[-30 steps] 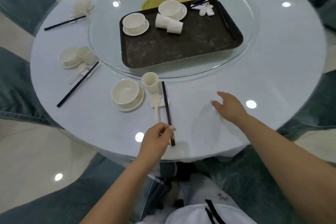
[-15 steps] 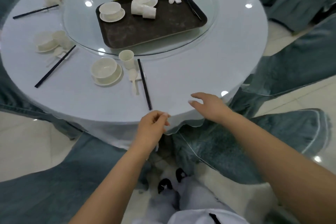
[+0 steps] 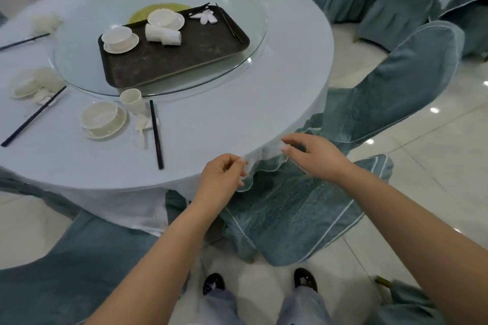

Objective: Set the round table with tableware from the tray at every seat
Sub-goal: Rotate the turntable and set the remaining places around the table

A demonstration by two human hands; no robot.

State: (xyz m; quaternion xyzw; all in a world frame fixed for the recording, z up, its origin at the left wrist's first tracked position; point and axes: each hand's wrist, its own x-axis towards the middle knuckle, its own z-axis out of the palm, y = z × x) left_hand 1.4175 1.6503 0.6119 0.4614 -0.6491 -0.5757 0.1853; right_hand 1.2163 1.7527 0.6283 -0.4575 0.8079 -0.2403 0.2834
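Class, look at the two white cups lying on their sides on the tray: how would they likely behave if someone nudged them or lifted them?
The cups lie on their sides on the tray, so a nudge would probably roll them. They look small and thin-walled, likely light. If ceramic, as their glossy white suggests, they may chip.

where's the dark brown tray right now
In the head view the dark brown rectangular tray sits on the round glass turntable at the table's centre, upper left of the frame, beyond the nearest place setting's white cup.
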